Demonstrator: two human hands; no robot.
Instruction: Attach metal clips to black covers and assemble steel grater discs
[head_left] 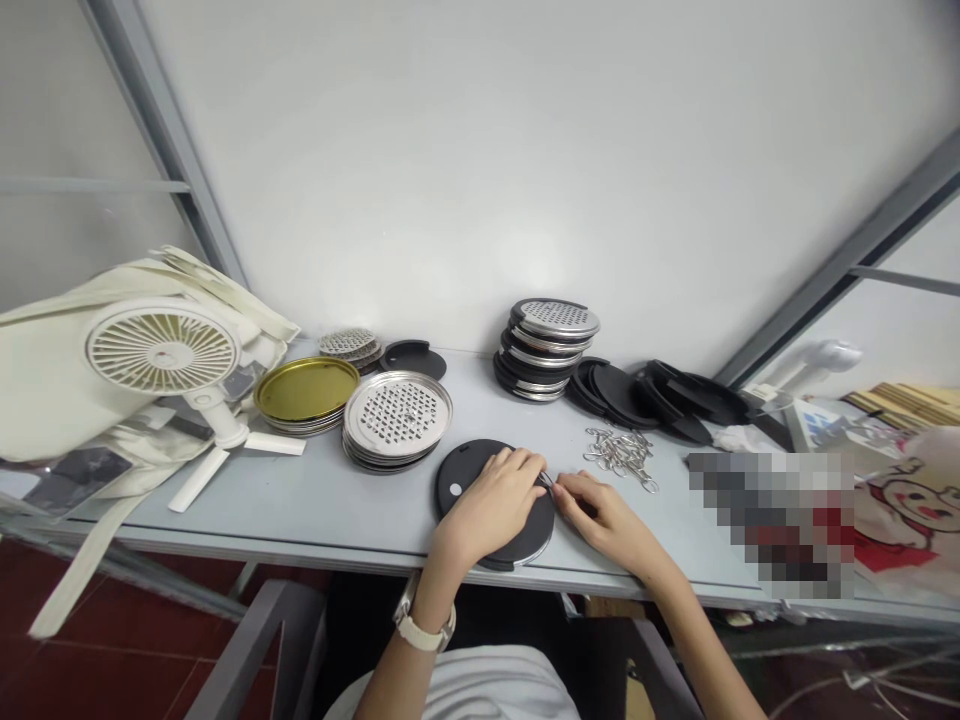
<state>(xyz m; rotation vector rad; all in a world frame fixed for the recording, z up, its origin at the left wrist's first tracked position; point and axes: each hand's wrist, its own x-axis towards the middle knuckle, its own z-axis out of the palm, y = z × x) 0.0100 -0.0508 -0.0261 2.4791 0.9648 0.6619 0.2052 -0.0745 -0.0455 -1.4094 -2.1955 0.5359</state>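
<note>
A round black plastic disc (469, 463) with a white dot and a metal rim lies near the table's front edge. Across its top rests my left hand (501, 500), fingers bent and gripping it toward the right side. At the disc's right edge, my right hand (600, 512) pinches a thin metal wire clip (548, 482); the fingers partly cover it. A pile of similar bent wire clips (621, 455) lies just beyond my right hand. To the left is a stack of silver perforated grater discs (401, 415).
Gold lids (306, 390) are stacked left, near a white fan (165, 350) and a cream bag (60, 370). Behind stands a tall stack of graters with black covers (551, 345). Loose black covers (622, 392) lie right of it. A printed bag (915, 500) sits far right.
</note>
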